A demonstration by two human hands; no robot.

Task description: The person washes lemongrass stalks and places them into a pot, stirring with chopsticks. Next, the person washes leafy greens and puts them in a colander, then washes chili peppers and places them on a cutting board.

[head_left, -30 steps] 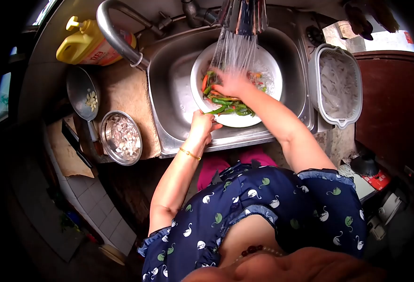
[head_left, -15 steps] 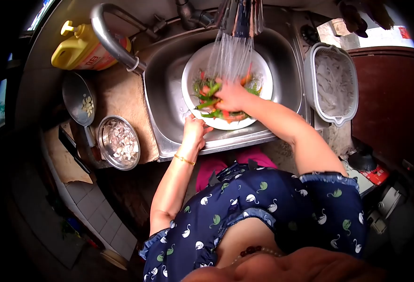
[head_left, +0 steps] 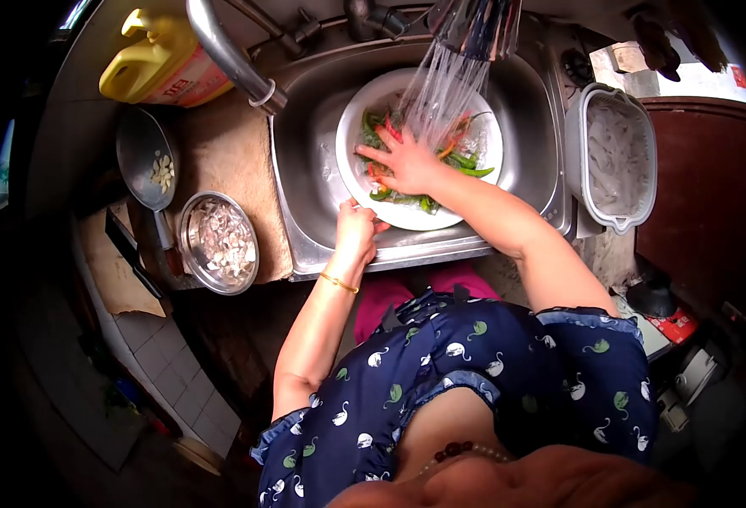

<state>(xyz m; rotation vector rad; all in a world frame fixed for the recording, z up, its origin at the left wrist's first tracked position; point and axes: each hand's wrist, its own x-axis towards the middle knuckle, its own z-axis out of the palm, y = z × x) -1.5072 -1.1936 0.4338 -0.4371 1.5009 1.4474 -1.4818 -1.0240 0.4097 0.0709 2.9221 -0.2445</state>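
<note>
A white basin (head_left: 498, 152) stands in the steel sink, with green and red chili peppers (head_left: 472, 161) lying in water inside it. My left hand (head_left: 357, 232) grips the basin's near-left rim, its fingers curled at the edge. Over the peppers, my right hand (head_left: 407, 162) is open with its fingers spread, touching the water or the peppers and holding nothing I can see. Water streams from the spray faucet head (head_left: 478, 30) into the basin close to my right hand. Some peppers are hidden beneath that hand.
The sink (head_left: 309, 140) surrounds the basin. On the left counter are a yellow jug (head_left: 157, 72), a ladle-like pan (head_left: 143, 144) with pale pieces, and a metal bowl (head_left: 220, 245) of chopped pieces. To the right sits a pale basket (head_left: 614, 161) of whitish strips.
My right hand has gone from closed among the peppers to spread open. Peppers have shifted toward the basin's right side. My left hand stays at the rim. The view has shifted slightly.
</note>
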